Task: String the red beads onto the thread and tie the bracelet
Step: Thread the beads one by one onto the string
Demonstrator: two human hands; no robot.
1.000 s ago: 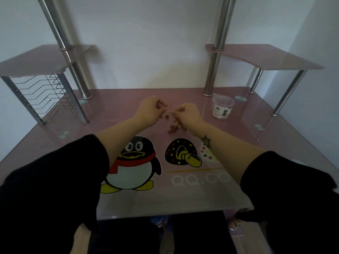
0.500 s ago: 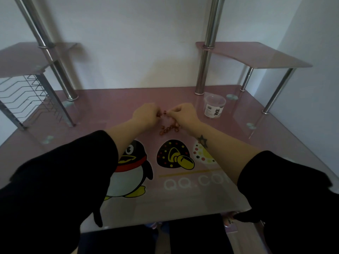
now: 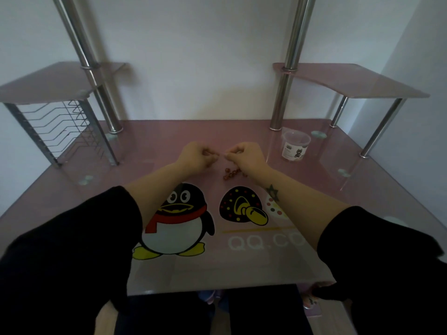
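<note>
Several small red beads [image 3: 231, 173] lie in a loose cluster on the pink glass table [image 3: 154, 146], just under my right wrist. My left hand [image 3: 197, 155] and my right hand [image 3: 245, 154] hover above the table with fingers curled, fingertips facing each other a small gap apart. Each hand pinches something very thin between thumb and forefinger; the thread itself is too fine to make out. Whether a bead sits between the fingertips cannot be told.
A clear plastic cup [image 3: 295, 146] with a printed label stands at the back right. Chrome posts [image 3: 280, 102] carry pink side shelves, and a wire rack [image 3: 60, 129] hangs under the left shelf. Penguin and mushroom decals [image 3: 177, 221] mark the near tabletop.
My hands have stayed close together above the beads, with the fingertips now slightly apart. The red bead seen between the fingertips earlier no longer shows. The camera view has shifted a little.
</note>
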